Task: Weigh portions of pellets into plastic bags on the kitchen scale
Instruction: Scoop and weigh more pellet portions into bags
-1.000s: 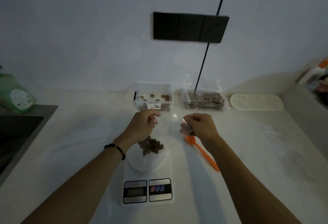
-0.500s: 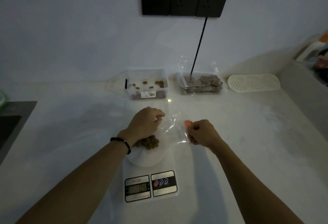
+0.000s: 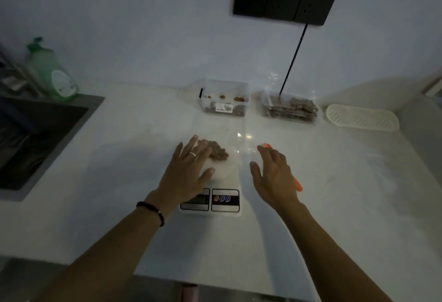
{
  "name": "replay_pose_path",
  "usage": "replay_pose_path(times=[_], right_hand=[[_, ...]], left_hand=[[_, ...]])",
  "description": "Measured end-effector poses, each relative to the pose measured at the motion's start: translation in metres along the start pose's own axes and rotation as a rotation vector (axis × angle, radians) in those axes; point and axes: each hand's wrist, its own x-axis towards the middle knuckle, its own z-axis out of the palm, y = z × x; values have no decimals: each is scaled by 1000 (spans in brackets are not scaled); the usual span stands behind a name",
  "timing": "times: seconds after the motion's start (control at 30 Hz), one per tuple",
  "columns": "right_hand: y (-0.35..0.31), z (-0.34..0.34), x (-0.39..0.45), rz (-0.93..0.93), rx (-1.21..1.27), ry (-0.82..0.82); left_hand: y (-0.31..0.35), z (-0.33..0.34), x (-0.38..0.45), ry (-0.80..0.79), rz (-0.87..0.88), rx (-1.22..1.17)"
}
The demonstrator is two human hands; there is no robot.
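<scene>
One bagged portion of pellets (image 3: 216,152) lies on the kitchen scale (image 3: 212,191), the left hand (image 3: 189,172) flat on it, the right hand (image 3: 275,177) spread open, more pellets waiting in the tub (image 3: 224,100).

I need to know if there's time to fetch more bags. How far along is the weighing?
Done: a stack of filled bags sits by the wall. In hand: a bag of pellets lies on the kitchen scale, left hand flat on it, right hand open beside it. Left: the clear tub still holds pellets. The display is hidden.
</scene>
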Motion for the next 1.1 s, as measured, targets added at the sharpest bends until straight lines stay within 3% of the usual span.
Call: replay_pose_path(times=[0.37,1.1], right_hand=[[-26,14,-55,6,-133,-184],[-42,18,-69,21,-153,-201]], left_hand=[[0,-6,-87,-92,-90,39],[1,-2,-101,-83,-125,3]])
